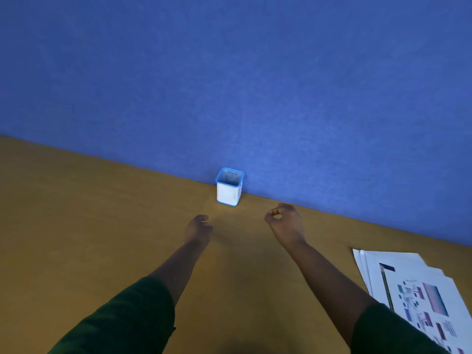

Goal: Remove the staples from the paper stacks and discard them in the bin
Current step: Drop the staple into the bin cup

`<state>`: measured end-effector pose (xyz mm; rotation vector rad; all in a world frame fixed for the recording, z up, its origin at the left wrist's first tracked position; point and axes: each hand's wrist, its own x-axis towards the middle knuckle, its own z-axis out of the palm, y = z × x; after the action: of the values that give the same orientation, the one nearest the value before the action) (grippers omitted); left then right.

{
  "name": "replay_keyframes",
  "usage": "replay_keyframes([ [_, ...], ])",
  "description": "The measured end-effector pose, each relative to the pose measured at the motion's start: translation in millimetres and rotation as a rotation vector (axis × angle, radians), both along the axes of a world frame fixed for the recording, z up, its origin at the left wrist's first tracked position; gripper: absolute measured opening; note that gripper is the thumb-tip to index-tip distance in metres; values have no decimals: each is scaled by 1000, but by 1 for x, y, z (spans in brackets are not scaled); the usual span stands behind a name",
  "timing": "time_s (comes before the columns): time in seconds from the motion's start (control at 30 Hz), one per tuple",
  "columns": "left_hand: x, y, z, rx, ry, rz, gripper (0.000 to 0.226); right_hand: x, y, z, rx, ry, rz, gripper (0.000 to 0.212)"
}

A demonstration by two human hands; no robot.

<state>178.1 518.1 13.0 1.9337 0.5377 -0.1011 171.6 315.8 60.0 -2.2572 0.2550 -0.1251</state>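
A small white bin (228, 191) with a blue rim stands on the brown table against the blue wall. My left hand (198, 228) hovers just below and left of the bin, fingers curled, nothing visible in it. To the bin's lower right, my right hand (284, 221) has thumb and fingertips pinched together; whether a staple is between them is too small to tell. Printed paper stacks (408, 284) lie fanned at the right edge, partly under my right sleeve.
The brown table (89, 213) stretches left and toward me. The blue wall (229, 85) closes off the far side right behind the bin. Dark green sleeves cover both upper arms at the bottom.
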Motion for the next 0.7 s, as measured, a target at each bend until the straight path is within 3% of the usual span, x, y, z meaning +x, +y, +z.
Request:
replay_keyframes([
  [0.23,20,31,-28,506,34,-235,61,46,35,16,-47,53,20,12],
  [0.47,15,52,-72,801,30,-427,86,98,64,22,-120,102,60,10],
  [0.7,33,53,-79,849,-13,-418,97,146,72,18,-183,148,24,8],
])
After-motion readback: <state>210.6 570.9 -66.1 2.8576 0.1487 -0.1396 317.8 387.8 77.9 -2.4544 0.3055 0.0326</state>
